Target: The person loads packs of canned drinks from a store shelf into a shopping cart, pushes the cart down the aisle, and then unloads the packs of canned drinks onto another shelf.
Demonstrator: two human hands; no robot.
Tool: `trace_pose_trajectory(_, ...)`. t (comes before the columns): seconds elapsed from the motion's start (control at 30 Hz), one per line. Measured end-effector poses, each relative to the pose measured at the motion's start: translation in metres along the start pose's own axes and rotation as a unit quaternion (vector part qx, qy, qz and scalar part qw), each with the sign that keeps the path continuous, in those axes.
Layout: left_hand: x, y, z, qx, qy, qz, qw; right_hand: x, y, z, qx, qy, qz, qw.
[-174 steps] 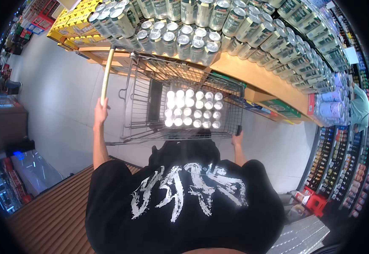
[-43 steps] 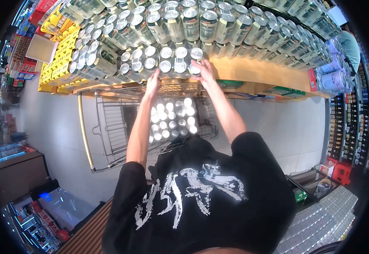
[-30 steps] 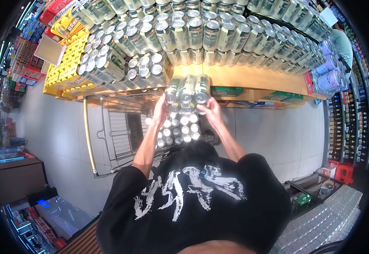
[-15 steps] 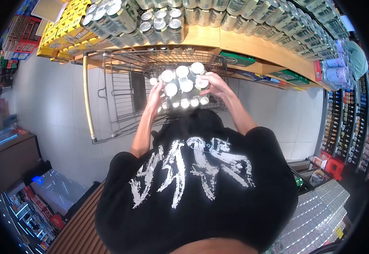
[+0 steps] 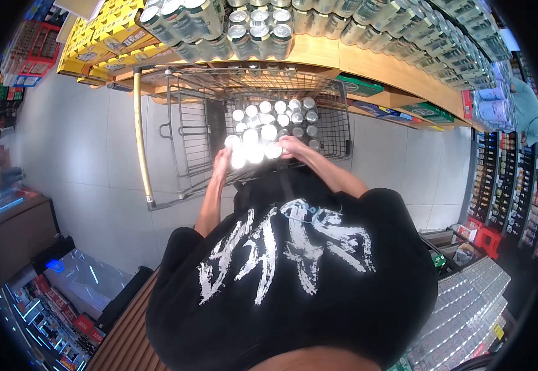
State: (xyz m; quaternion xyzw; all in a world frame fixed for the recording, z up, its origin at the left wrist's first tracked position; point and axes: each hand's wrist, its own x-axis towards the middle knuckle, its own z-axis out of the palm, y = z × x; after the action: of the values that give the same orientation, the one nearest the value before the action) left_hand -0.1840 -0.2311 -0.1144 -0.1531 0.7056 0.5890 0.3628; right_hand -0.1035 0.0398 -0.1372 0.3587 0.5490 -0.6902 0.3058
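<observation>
Between my two hands is a shrink-wrapped pack of cans, its tops washed out by glare. My left hand grips the pack's left side, and my right hand grips its right side. The pack is at the near side of a wire shopping cart. Other cans stand in the cart, behind and to the right of the pack. Whether the held pack rests on anything underneath is hidden.
A wooden shelf with stacked can packs runs behind the cart. Yellow cartons are stacked at its left. The cart's yellow handle is on the left. More stacked packs lie at the lower right.
Both hands have lowered the pack toward the near side of the cart and slightly left. Cans in the cart behind it now show. The view has shifted a little.
</observation>
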Motion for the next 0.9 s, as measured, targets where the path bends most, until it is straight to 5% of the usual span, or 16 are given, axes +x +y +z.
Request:
trace_pose_trajectory(0.23,0.012,-0.022,-0.028,0.042,-0.033,-0.036,0.998,0.007,0.018,0.012,-0.116,0.000,0.017,0.993)
trace_pose_trajectory(0.57,0.052,-0.048,-0.045,0.050,0.011,-0.081,0.995,0.019,0.019,0.029,-0.074,0.018,0.010,0.997)
trace_pose_trajectory(0.9,0.027,-0.024,-0.045,0.048,-0.064,-0.084,0.993,0.006,0.025,0.033,-0.094,0.056,-0.055,0.993)
